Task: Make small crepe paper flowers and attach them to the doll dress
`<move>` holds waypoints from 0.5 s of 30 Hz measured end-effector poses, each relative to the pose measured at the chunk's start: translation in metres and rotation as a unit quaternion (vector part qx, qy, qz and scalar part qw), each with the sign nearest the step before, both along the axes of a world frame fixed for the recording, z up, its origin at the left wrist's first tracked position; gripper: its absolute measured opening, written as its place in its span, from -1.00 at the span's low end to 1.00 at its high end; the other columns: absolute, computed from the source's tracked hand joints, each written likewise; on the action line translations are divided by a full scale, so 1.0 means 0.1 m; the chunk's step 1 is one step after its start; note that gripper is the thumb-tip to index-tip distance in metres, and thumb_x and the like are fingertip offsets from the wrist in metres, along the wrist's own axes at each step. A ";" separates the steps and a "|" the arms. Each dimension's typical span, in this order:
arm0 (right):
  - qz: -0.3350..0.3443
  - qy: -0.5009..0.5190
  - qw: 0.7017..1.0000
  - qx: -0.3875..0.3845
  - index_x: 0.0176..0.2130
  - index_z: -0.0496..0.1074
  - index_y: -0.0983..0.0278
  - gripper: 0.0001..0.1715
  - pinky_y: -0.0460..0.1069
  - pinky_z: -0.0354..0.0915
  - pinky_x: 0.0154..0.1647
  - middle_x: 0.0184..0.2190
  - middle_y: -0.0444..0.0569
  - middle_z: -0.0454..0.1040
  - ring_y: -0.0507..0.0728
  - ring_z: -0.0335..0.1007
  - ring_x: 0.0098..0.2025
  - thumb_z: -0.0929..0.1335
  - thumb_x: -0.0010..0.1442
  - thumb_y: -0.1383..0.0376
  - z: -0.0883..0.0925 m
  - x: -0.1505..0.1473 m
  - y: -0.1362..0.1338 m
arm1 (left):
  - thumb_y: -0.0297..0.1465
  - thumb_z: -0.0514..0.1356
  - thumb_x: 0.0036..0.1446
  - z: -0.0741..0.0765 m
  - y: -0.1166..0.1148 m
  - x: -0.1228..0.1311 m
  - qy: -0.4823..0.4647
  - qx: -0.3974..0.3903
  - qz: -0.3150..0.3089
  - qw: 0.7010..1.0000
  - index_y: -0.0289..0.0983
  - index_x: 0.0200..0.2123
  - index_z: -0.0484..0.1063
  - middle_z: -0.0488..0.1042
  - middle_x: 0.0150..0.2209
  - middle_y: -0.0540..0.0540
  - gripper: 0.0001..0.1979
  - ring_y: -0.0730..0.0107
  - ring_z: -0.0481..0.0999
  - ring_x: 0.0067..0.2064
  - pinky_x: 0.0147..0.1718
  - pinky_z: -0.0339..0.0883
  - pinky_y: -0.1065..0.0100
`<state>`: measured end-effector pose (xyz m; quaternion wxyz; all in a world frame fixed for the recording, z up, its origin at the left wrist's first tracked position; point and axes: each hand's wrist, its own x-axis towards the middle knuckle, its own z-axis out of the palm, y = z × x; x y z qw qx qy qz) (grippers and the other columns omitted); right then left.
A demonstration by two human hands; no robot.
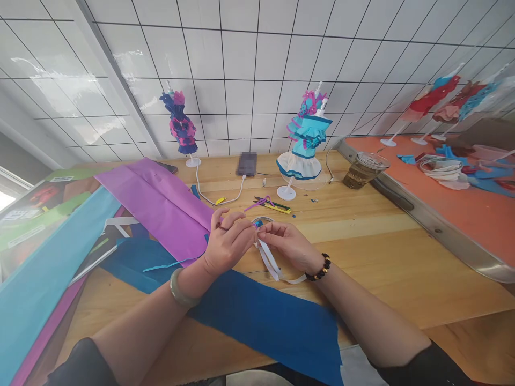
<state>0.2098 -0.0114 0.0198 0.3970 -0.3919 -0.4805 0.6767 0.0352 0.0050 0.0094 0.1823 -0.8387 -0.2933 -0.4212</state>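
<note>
1. From my remote seat I see both hands meeting over the middle of the pale wooden worktop [386,252], fingertips touching.
2. The left hand [227,242] is closed narrow, thumb and fingers pinched on a small blue and purple piece [258,224] held just above the wood.
3. The right hand [287,244] is also pinched, gripping a narrow white strip [273,266] right beside that piece. The strip loops down under the palm and curls back towards the wrist.
4. A pale green bangle [179,289] sits on the left wrist and a dark beaded bracelet [321,269] on the right.
5. A long dark blue paper sheet [265,316] lies under both forearms. A purple paper sheet [161,203] lies beside the left hand, and a light blue sheet [40,273] sits at the far left.
6. Just behind the hands I make out a round clear ring [263,219], partly hidden, and a yellow-handled cutter [277,206].
7. Further back, a small turquoise and white paper dress on a stand [308,145] and a dark blue and pink one [181,126] stand by the tiled wall.
8. A clear plastic cup of brown drink [364,170] stands at the edge of an orange tray [462,209] on the right.
</note>
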 end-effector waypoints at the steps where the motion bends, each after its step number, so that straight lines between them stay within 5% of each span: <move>1: 0.000 0.000 1.000 0.005 -0.44 0.43 0.27 -0.80 -0.03 0.24 -0.25 -0.46 -0.12 0.41 0.01 0.31 -0.39 0.41 -0.05 0.18 0.00 0.00 0.00 | -0.52 0.17 -0.01 0.00 0.00 0.00 0.000 0.001 0.000 1.000 -0.21 -0.35 0.34 0.50 -0.39 0.03 -0.87 0.33 0.45 -0.20 -0.06 0.13 0.05; 15: -0.004 0.005 1.000 0.006 -0.44 0.42 0.28 -0.79 -0.04 0.24 -0.25 -0.48 -0.12 0.36 -0.01 0.26 -0.42 0.39 -0.01 0.17 -0.03 -0.01 0.02 | -0.54 0.16 -0.03 -0.03 0.01 0.08 -0.085 -0.090 -0.008 0.992 -0.23 -0.42 0.33 0.48 -0.42 0.01 -0.90 0.40 0.43 -0.27 -0.20 0.22 0.22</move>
